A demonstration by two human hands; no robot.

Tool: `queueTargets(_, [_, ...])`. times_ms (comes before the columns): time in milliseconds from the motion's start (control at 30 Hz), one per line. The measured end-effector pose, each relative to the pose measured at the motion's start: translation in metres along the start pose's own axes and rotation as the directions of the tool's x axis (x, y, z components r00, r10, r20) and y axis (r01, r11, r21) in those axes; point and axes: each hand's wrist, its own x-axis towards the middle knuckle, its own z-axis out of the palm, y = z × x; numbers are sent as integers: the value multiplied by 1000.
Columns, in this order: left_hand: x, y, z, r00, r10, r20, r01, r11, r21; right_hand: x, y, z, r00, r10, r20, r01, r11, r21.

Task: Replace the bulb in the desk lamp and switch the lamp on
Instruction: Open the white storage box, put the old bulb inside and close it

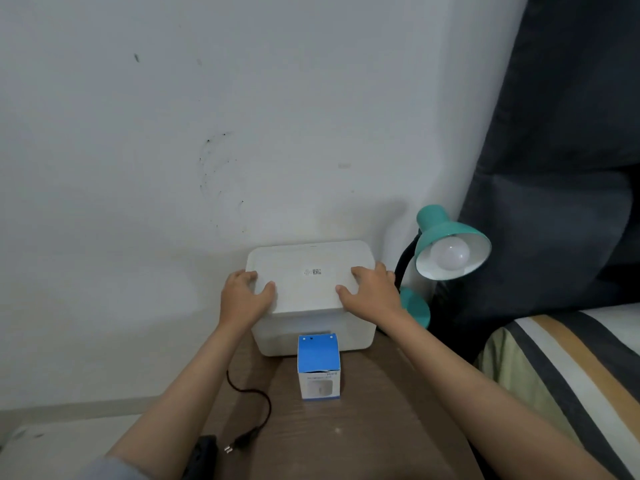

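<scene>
A teal desk lamp (446, 233) stands at the right rear of the wooden table, its shade facing me with a white bulb (450, 252) screwed inside. Its black cord runs off the table's left side, and the plug (242, 441) lies loose on the table edge. A blue and white bulb box (319, 367) stands upright in front of a white lidded plastic box (304, 289). My left hand (244, 296) grips the lid's left edge. My right hand (372, 292) grips its right edge, just left of the lamp's base (415, 306).
The wooden table (363, 427) is narrow and stands against a white wall. A dark curtain (554, 168) hangs behind the lamp. A bed with striped bedding (571, 368) lies close on the right. A dark object (204, 452) sits by the plug.
</scene>
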Motion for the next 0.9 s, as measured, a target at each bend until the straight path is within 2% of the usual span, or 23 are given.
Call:
queueTargets(133, [6, -2, 2, 999, 10, 49, -10, 1000, 12, 6, -2, 3, 1000, 8, -2, -8, 1000, -29])
queueTargets(400, [6, 0, 4, 985, 104, 135, -120, 986, 114, 8, -1, 14, 1000, -8, 15, 10, 983, -186])
queueTargets(600, [14, -13, 10, 969, 115, 219, -162, 964, 211, 7, 3, 21, 999, -35, 25, 40, 962, -269])
queueTargets(767, [17, -19, 15, 965, 99, 243, -166, 947, 276, 5, 6, 25, 999, -53, 4, 52, 957, -286])
queueTargets(900, [18, -15, 14, 958, 110, 264, -194, 928, 317, 7, 7, 21, 998, -54, 44, 64, 957, -284])
